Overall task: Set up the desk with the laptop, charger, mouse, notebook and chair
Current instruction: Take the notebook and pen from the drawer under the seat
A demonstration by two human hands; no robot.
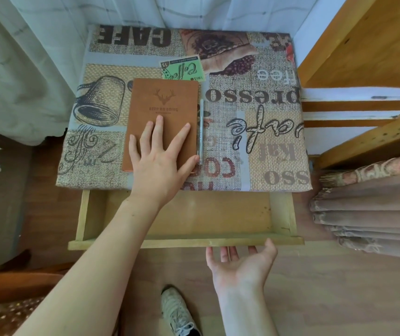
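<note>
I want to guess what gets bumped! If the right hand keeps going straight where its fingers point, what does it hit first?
Probably the front board of the open drawer: the right hand, palm up, has its fingertips just at that board, though depth is hard to judge.

Bare left hand (160,163) and bare right hand (240,265), no rings, no watch, no bracelets. Forearms uncovered up to the picture's edge, no sleeves in sight. Nails short and unpainted. Slim fingers (157,132). Below, one sneaker (178,311): off-white upper, scuffed and greyish, white laces crossed over the tongue, dark trim at the ankle opening near the bottom edge. Second foot out of view.
</note>
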